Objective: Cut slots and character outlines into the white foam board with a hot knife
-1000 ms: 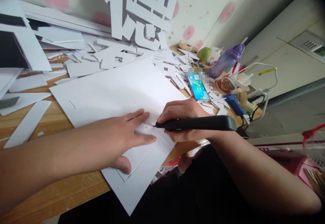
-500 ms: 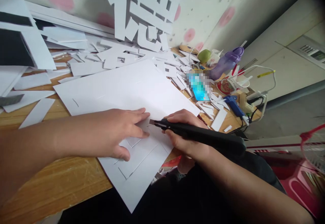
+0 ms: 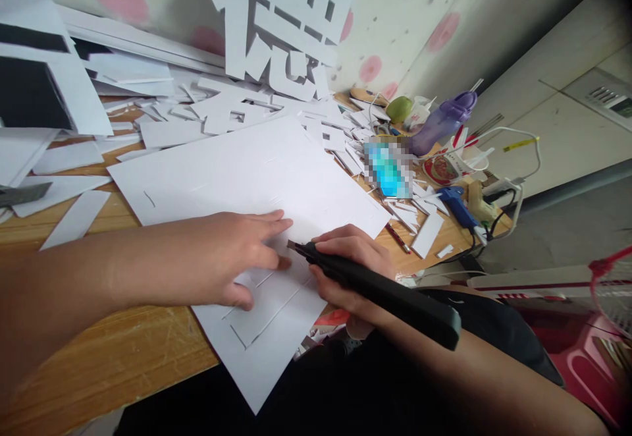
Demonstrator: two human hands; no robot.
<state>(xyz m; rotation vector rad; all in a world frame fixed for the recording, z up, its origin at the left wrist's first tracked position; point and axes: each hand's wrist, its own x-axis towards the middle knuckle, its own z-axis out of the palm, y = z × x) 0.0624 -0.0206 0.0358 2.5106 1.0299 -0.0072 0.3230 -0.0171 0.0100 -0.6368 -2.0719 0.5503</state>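
Observation:
A large white foam board sheet (image 3: pixel 237 172) lies slantwise on the wooden table (image 3: pixel 123 357), its near corner jutting past the edge. Straight cut lines show on its near part. My left hand (image 3: pixel 247 251) rests on the sheet with fingers spread, holding nothing. Just right of it, my right hand (image 3: pixel 350 261) is wrapped around a black cutter (image 3: pixel 395 294), which looks like a utility knife. Its short blade points left, at the sheet's surface close to my left fingers. Whether the tip is in the board I cannot tell.
White offcuts (image 3: pixel 172 130) cover the table's back, below a large cut-out character (image 3: pixel 281 21) against the wall. At right are a phone (image 3: pixel 390 169), a purple bottle (image 3: pixel 447 120), a paper bowl (image 3: pixel 451 163), a blue glue gun (image 3: pixel 459 205) and a red pencil (image 3: pixel 397 238).
My right hand has shifted slightly down and left, and the cutter's rear end has swung down toward me. The left hand stays in place on the sheet.

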